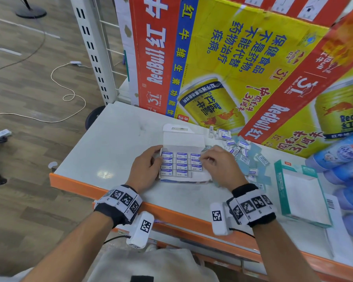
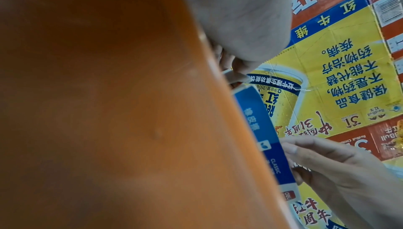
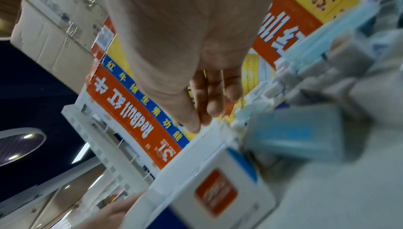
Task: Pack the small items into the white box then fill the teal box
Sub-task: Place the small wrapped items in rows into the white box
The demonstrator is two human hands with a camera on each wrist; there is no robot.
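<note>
The white box (image 1: 183, 139) lies open at the middle of the shelf top, its lid folded back. Rows of blue-and-white erasers (image 1: 176, 163) fill most of it. My left hand (image 1: 145, 167) grips the box's left wall, thumb on the rim. My right hand (image 1: 218, 165) hovers over the box's right column with its fingers curled down; in the left wrist view the right hand's fingers (image 2: 316, 151) and thumb seem to pinch a small eraser at the box's blue side (image 2: 261, 129). Loose erasers (image 1: 240, 153) lie in a heap to the right. The teal box (image 1: 302, 192) lies open further right.
Large Red Bull cartons (image 1: 222, 58) stand along the back of the shelf. Blue packs (image 1: 346, 159) are stacked at the far right, beside the teal box. The shelf has an orange front edge (image 1: 86, 186). A white upright post (image 1: 92, 47) rises at the back left.
</note>
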